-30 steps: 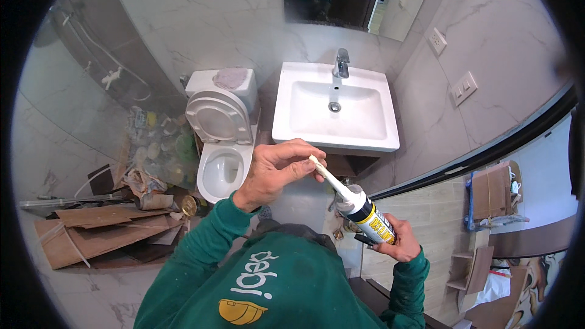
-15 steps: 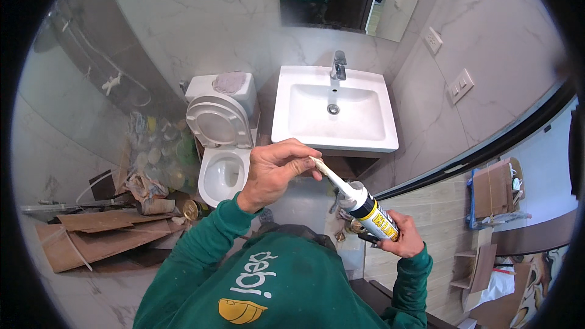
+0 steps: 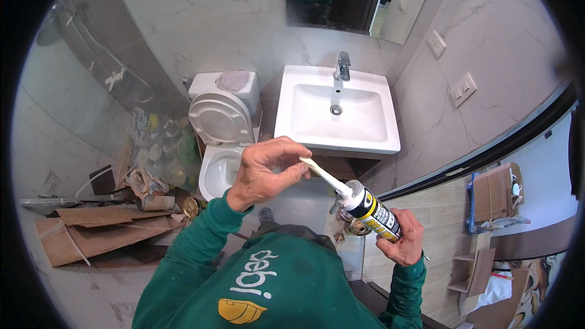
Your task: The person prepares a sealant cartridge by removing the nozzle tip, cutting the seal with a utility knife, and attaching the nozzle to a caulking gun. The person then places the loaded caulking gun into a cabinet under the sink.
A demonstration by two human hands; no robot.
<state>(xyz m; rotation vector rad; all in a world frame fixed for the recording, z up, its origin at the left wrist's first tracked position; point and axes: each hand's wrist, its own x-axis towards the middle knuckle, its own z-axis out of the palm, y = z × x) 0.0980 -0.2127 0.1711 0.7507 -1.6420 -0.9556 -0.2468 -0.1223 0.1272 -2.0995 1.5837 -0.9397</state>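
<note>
A sealant cartridge (image 3: 376, 214) with a black, white and yellow label lies tilted in my right hand (image 3: 402, 237), whose fingers are wrapped round its lower end. Its long white nozzle (image 3: 332, 180) points up and to the left. Off-white residue coats the nozzle's tip. My left hand (image 3: 262, 173) has its thumb and forefinger closed about that tip in a pinch. Both hands are held in front of my chest, below the washbasin's front edge.
A white washbasin (image 3: 381, 122) with a chrome tap (image 3: 342, 67) is ahead. To its left stands a toilet (image 3: 210, 173) with its lid raised. Cardboard sheets (image 3: 109, 231) and bagged bottles (image 3: 161, 146) lie at the left. A dark door frame (image 3: 487, 158) curves along the right.
The cartridge has rolled a little in my right hand, showing another side of its label. My left hand has shifted slightly left along with the nozzle tip.
</note>
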